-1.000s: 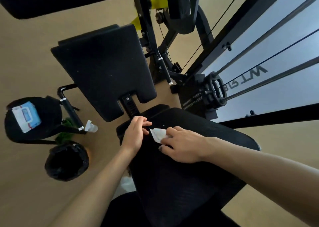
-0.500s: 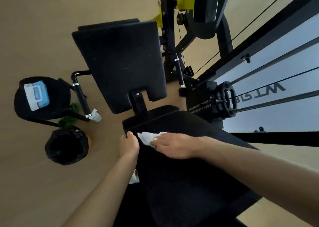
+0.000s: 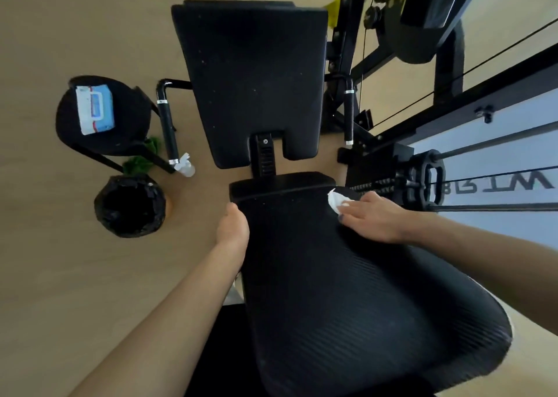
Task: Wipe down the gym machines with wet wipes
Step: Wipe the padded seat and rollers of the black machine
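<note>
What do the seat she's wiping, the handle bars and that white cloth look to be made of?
Seat: probably vinyl-covered padding, matte black with fine ribbing.
Handle bars: likely black-painted metal tube, glossy at the bend, with silver rings.
Cloth: seemingly a thin wet wipe, white and crumpled under the right hand.

left hand (image 3: 232,230) fingers hidden; wipe (image 3: 336,200) half covered

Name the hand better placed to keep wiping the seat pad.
Right. The right hand already presses the wet wipe flat on the seat pad at its far right corner; the left hand only grips the pad's left edge.
</note>
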Motion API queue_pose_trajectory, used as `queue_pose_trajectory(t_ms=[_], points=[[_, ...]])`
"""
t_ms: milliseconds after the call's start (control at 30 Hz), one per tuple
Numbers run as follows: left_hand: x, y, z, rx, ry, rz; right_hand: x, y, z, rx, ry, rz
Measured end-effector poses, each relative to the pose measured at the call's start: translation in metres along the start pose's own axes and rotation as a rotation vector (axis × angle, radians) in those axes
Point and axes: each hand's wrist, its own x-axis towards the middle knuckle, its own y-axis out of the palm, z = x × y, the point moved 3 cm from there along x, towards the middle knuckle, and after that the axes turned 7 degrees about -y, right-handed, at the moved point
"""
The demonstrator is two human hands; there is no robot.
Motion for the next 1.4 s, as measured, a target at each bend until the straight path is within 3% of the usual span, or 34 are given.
queue_pose_trajectory(t_ms=[167,267,467,533,767,1000,1200,1300,1400], points=[[-0.002,0.001,-0.005,-0.087,-0.027,0.012,0.024,-0.008,0.115,0.31,-0.265,0.063],[0.001,0.0,-0.006,-0.175,-0.034,0.024,0.052,-0.007,0.14,0.303,-0.331,0.098],[-0.004,0.0,0.002,-0.127,-0.037,0.043,0.051,-0.02,0.057,0.299,-0.008,0.011],[-0.006,-0.002,0.001,-0.128,-0.031,0.04,0.038,-0.022,0.051,0.282,0.008,0.013],[-0.002,0.002,-0.006,-0.234,-0.017,0.022,0.074,-0.011,0.162,0.386,-0.353,0.06],[-0.001,0.005,-0.005,-0.008,-0.007,-0.033,0.131,-0.017,0.096,0.153,-0.118,0.021],[-0.004,0.008,-0.007,0.103,0.017,-0.052,0.095,-0.015,-0.014,0.194,0.126,-0.016],[-0.007,0.008,-0.01,0.148,0.042,-0.065,0.077,-0.017,-0.008,0.243,0.137,-0.028],[-0.009,0.009,-0.012,0.147,0.057,-0.067,0.083,-0.023,0.053,0.307,0.031,-0.02]])
